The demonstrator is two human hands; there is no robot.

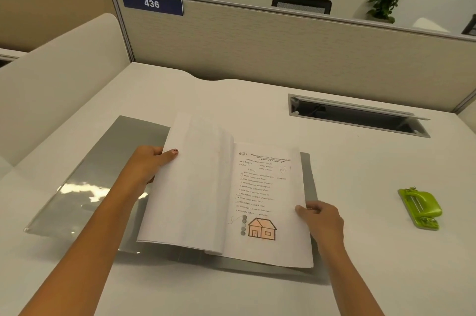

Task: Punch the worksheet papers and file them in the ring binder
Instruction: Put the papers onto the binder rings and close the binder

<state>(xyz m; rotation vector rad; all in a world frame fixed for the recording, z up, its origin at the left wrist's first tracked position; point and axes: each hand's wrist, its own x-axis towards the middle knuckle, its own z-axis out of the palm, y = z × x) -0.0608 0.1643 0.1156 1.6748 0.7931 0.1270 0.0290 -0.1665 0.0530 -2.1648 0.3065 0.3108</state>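
Observation:
An open grey binder with a clear glossy cover lies flat on the white desk. Worksheet papers sit in it. My left hand grips the left edge of several blank-backed sheets turned over to the left and arching up at the spine. My right hand presses on the right edge of the printed worksheet, which shows questions and an orange house drawing. A green hole punch rests on the desk to the right, apart from both hands. The binder's rings are hidden under the paper.
A recessed cable tray with a raised lid sits at the back right of the desk. A beige partition with a "436" label closes the back; a curved white divider stands at the left.

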